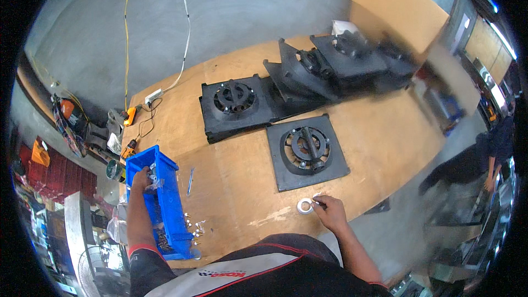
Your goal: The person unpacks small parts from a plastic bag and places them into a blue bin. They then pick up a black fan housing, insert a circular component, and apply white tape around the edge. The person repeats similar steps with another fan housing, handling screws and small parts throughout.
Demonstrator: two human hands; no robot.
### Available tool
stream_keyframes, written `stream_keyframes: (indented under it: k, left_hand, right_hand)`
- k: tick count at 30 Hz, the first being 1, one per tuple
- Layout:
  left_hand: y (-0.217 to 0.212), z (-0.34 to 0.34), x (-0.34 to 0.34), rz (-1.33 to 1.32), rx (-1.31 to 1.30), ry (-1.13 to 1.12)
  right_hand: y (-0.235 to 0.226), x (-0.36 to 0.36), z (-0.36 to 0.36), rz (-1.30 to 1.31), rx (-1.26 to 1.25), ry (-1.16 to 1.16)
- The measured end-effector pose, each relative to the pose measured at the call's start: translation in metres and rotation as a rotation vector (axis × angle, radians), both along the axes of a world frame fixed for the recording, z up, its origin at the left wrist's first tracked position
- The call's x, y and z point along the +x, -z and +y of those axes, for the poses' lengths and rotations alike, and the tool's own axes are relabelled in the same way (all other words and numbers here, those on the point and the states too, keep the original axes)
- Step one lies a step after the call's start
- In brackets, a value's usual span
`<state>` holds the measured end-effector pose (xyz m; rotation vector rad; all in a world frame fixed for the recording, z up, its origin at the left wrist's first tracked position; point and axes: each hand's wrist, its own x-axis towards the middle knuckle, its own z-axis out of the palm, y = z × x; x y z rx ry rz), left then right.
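Observation:
My left hand [141, 179] reaches down into the far end of a long blue plastic bin [175, 209]. Its fingers are partly hidden beside a clear plastic bag of small pale parts [154, 175]. Near the table's front edge, my right hand [331, 213] is closed, thumb and fingers pinched together at a small whitish bit too small to name. Right beside those fingertips lies a white ring [300, 208], like a tape roll. Just beyond it, a square black plastic panel with a round slotted hub and crossbar [280, 173] rests flat on the table.
Similar black panels [212, 124] lie stacked across the back of the wooden table [231, 187]. A cardboard box [396, 8] stands at the far right. By the bin are a blue pen [191, 181], loose screws [197, 230] and a yellow drill [129, 148]. Another person [467, 159] is at right.

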<state>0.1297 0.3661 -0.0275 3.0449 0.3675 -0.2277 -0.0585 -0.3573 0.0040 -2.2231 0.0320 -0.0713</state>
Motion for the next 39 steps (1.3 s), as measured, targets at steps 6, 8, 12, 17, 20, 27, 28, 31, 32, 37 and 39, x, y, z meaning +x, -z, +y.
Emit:
stream_keyframes:
  k: [6, 8, 12, 17, 20, 27, 28, 31, 32, 37, 39]
  left_hand:
    - [0.017, 0.011, 0.0, -0.017, -0.017, 0.031]
    - [0.013, 0.008, -0.004, -0.035, 0.035, 0.06]
    - [0.001, -0.014, -0.008, -0.082, -0.042, -0.031]
    - [0.0, -0.018, -0.011, -0.384, -0.135, -0.07]
    - [-0.005, -0.027, -0.006, -0.312, -0.091, -0.09]
    - [-0.003, -0.017, -0.007, -0.218, -0.048, 0.005]
    - [-0.002, -0.015, -0.008, -0.224, -0.058, 0.037]
    - [-0.002, -0.019, -0.007, -0.248, -0.093, 0.071]
    - [0.0, -0.024, -0.008, -0.257, -0.107, 0.039]
    - [-0.016, -0.019, -0.01, -0.406, 0.013, -0.059]
    - [-0.038, -0.01, -0.008, -0.553, -0.032, -0.155]
  right_hand:
    - [0.01, 0.007, -0.02, 0.015, 0.063, -0.006]
    - [0.009, 0.013, -0.027, 0.001, -0.015, -0.049]
    - [0.004, 0.023, -0.031, 0.034, -0.034, -0.044]
    - [0.009, 0.026, -0.035, 0.039, 0.0, -0.044]
    - [0.009, 0.027, -0.038, 0.054, -0.001, -0.043]
    - [0.021, 0.024, -0.044, 0.078, -0.011, -0.057]
    - [0.026, 0.024, -0.044, 0.08, -0.016, -0.06]
    - [0.031, 0.022, -0.043, 0.084, -0.015, -0.074]
    - [0.031, 0.022, -0.043, 0.085, -0.012, -0.078]
    - [0.033, 0.032, -0.041, 0.012, -0.037, -0.096]
    - [0.02, 0.034, -0.042, 0.067, 0.019, -0.066]
